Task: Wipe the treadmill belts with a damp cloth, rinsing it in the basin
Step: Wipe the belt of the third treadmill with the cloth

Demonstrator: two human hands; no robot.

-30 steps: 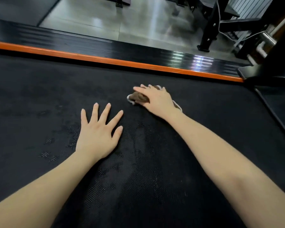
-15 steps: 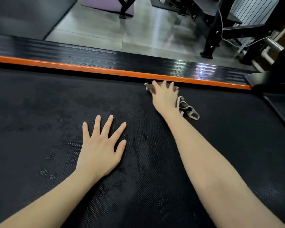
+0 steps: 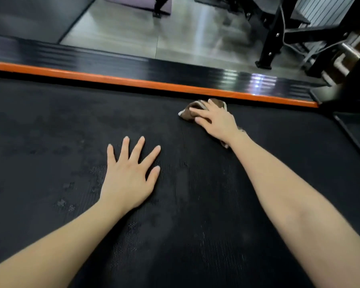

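Your right hand (image 3: 216,121), fingers flat, presses brown cloth (image 3: 187,114) on belt (image 3: 50,132), upper right of centre, just pushed out to orange edge strip (image 3: 133,82). Your left hand (image 3: 129,179) splayed flat, empty, bracing. Stroke reached far edge; return pass likely next.

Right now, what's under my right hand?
A brown cloth lies under the right hand, pressed on the treadmill belt. The hand covers its middle; only its edges show.

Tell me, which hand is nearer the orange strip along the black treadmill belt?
Right. The right hand presses a brown cloth right beside the orange strip; the left hand lies flat on the black belt, well short of it.
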